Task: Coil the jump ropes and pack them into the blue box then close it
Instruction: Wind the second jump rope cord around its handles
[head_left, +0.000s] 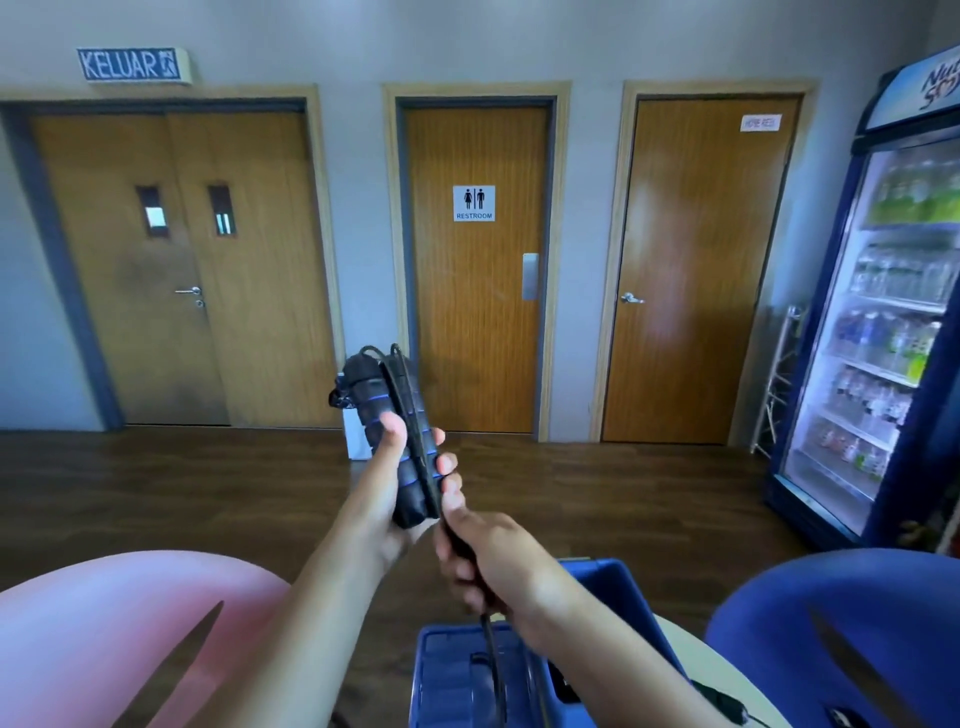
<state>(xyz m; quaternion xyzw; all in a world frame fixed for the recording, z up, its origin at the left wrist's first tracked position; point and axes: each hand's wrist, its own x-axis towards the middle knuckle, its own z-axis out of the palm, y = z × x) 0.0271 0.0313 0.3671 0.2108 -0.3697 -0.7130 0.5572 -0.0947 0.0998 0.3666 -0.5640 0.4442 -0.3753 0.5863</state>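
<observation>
My left hand (387, 486) holds two black jump rope handles (395, 415) with blue rings, side by side and upright, at mid-frame. Black rope (415, 452) lies wound along the handles. My right hand (485, 556) is closed around the rope just below the handles, and the rope (492, 654) hangs down from it. The blue box (452, 670) stands open below my hands, its lid (618, 587) raised behind my right forearm. Another black rope piece (722, 699) lies on the white table to the right of the box.
A pink chair back (119, 623) is at lower left and a blue chair back (841, 623) at lower right. A drinks fridge (883, 322) stands at the right wall. Three wooden doors line the far wall across a dark wood floor (182, 493).
</observation>
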